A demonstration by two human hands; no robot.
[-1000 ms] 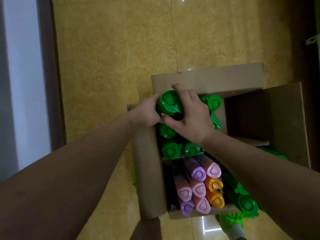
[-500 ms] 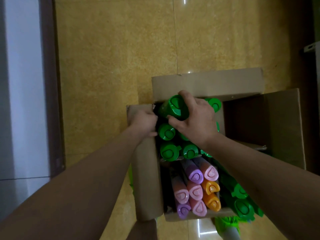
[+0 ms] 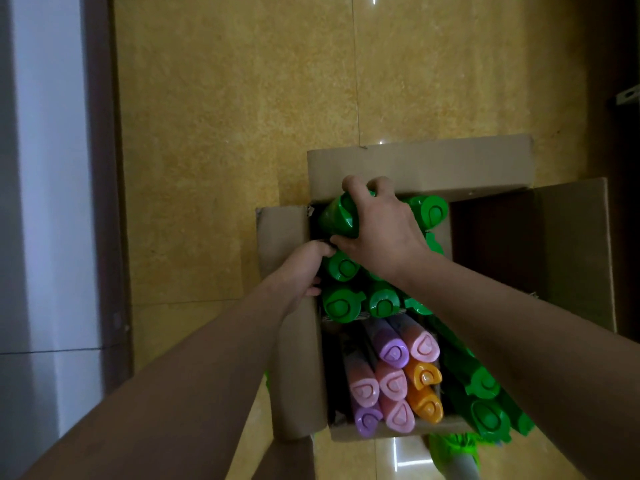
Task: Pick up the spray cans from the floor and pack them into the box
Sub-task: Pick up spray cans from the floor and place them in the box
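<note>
Gripping a green plastic spray can w/ green cap [image 3: 337, 216], right hand [image 3: 382, 233] has fingers curled over the cap end and thumb under it; can is tilted, sitting at the far-left corner of the open brown cardboard box [image 3: 419, 168], partly inside. Left hand [image 3: 301, 271] is on the box's left wall/flap [image 3: 280, 233], fingers curled over the edge, thumb side toward the cans; holding cardboard only, no can.

Box contents:
- far section: more green-capped cans [image 3: 381, 303] standing caps-up, packed tight, touching each other; one more green cap [image 3: 433, 211] just right of the held can, against the far wall.
- near section, behind a cardboard divider: pink-capped cans [image 3: 391, 382], purple-capped cans [image 3: 391, 353], orange-capped cans [image 3: 424, 375], all leaning, caps toward camera, bunched together.
- right of those: green cans [image 3: 486, 417] lying slanted along the near-right side, partly under the right forearm.

Right part of box interior is dark, contents can't tell. Box sits on yellow-tan tiled floor [image 3: 242, 133]. Grey-white wall w/ dark brown skirting [image 3: 52, 168] runs along the left. Green and white item [image 3: 453, 452] on floor just past the box's near edge, mostly cut off, can't ID.
</note>
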